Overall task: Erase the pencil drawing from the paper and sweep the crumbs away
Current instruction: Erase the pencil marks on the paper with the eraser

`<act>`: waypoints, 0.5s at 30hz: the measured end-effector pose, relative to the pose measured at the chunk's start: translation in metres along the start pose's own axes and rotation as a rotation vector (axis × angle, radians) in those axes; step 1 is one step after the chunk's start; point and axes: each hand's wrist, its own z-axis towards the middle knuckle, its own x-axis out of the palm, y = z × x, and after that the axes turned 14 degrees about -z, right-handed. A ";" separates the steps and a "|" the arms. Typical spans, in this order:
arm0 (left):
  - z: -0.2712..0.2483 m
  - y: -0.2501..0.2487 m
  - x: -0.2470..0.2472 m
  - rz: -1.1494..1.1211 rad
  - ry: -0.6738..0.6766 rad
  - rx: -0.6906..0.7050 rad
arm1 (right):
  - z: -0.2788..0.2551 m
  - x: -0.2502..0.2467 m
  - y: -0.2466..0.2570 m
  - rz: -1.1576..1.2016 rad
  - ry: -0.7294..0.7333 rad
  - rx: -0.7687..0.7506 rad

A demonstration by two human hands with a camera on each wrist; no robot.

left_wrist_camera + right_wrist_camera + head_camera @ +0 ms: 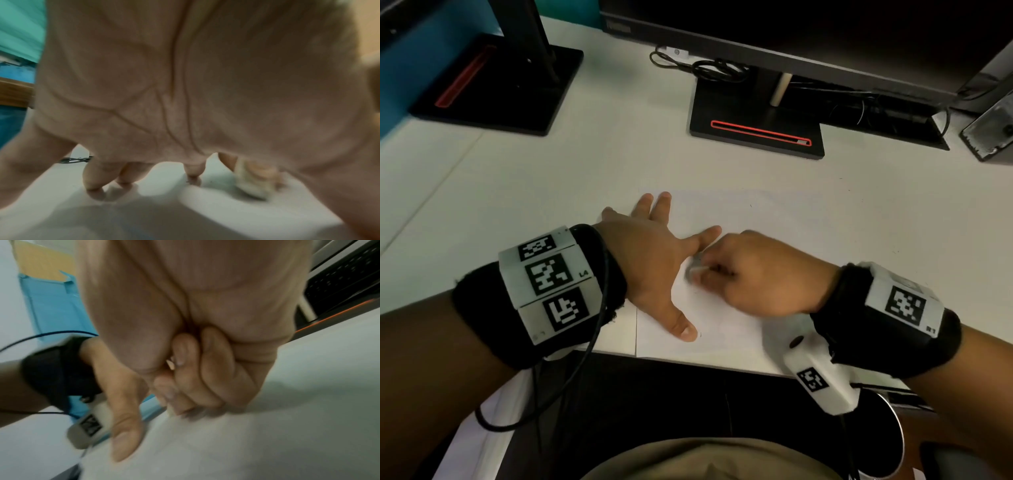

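A white sheet of paper (739,216) lies on the white desk near its front edge. My left hand (654,253) is spread flat on the sheet's left part, fingers straight and thumb (683,327) stretched toward me, pressing it down. My right hand (753,274) has its fingers curled round a small white eraser (697,269), whose tip touches the paper between my left forefinger and thumb. The left wrist view shows the eraser (252,180) blurred against the paper. In the right wrist view my fingers (189,378) hide nearly all of it. Faint pencil marks lie by the thumb.
Two black monitor stands (756,120) (496,85) with red trim sit at the back of the desk. Black cables (705,66) lie behind the middle stand. A dark device (993,130) stands at the far right. The desk's front edge (688,361) runs just below the paper.
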 end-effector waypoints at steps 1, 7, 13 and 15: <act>0.000 0.000 0.000 -0.002 0.006 0.000 | 0.000 0.003 0.003 -0.009 0.037 -0.016; -0.001 -0.002 -0.001 0.001 0.020 -0.015 | 0.014 -0.001 -0.004 -0.017 -0.008 0.039; 0.000 0.000 -0.001 0.004 0.007 -0.008 | 0.019 -0.001 -0.004 -0.006 -0.029 0.064; -0.001 -0.001 -0.002 0.004 0.012 -0.012 | 0.018 0.000 -0.002 -0.029 -0.019 0.030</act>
